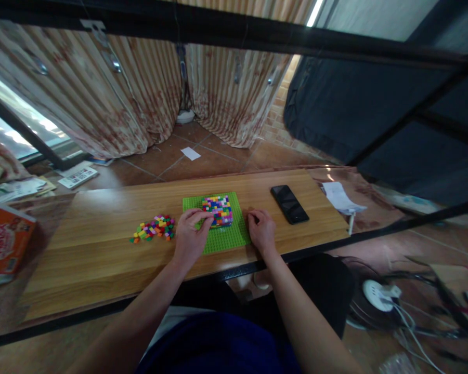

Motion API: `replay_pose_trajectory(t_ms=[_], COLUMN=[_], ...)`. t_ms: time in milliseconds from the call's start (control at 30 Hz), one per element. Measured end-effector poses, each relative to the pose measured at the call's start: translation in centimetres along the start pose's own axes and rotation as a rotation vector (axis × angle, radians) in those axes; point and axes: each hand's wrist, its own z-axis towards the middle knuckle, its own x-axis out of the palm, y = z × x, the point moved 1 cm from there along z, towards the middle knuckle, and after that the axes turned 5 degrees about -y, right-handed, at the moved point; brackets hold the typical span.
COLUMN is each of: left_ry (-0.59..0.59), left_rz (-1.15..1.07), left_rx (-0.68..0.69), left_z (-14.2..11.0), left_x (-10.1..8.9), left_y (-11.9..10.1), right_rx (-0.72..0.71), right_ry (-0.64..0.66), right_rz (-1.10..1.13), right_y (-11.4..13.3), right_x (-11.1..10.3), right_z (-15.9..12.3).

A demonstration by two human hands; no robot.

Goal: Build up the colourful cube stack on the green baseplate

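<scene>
A block of many small coloured toy bricks [220, 210] stands on a green studded baseplate [226, 241] on the wooden table. My left hand [192, 231] reaches over the plate's left side, thumb and fingers pinched at the left edge of the block. Whatever is between those fingertips is too small to make out. At the plate's right edge my right hand [261, 228] rests with its fingers curled closed; its contents, if any, are hidden. Left of my left hand lies a loose pile of coloured bricks [156, 227].
A black phone [289, 203] lies on the wooden table [101, 249], right of my right hand. Dark metal bars [234, 34] cross above the far side. An orange box [5, 241] sits at the left, and a white power strip [378, 295] with cables is at the lower right.
</scene>
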Motion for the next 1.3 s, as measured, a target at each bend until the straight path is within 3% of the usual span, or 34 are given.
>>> replay_pose_trajectory(t_ms=[733,1133,1300], left_ry=[-0.088,-0.123,-0.103], left_rz=[0.058,0.114,0.180], left_rx=[0.059,0.226,0.230], left_z=[-0.41,-0.38,-0.68], left_x=[0.52,0.64,0.33], left_y=[-0.10,0.18,0.26], right_rx=[-0.004,-0.008,-0.010], right_ry=[-0.008,-0.012,-0.011], right_rz=[0.001,0.006,0.003], right_y=[-0.11,-0.04,-0.04], right_x=[0.04,0.08,0.03], right_z=[-0.02,-0.07,-0.13])
